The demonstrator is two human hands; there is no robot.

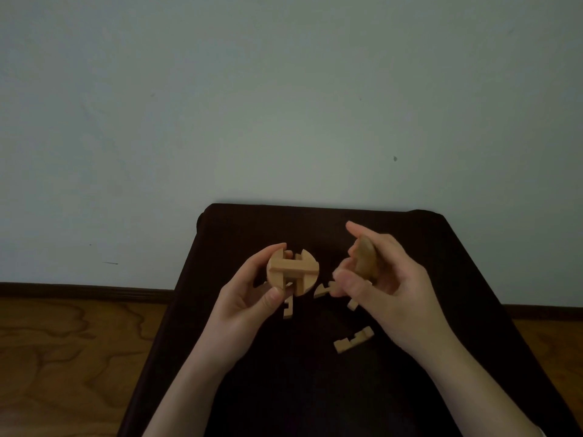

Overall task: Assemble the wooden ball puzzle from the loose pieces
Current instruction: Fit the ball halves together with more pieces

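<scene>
In the head view, the left hand pinched the part-built ball between thumb and fingertips above the dark table; its lattice showed open gaps, so the build looked roughly half done; the right hand curled round a rounded piece just beside it; a stepped piece, a small wedge and a notched piece lay unplaced on the table.

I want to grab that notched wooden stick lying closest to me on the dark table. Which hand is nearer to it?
Right. The right hand is just above the notched stick, holding a rounded piece. The left hand is farther off to its left, holding the half-built ball.
</scene>
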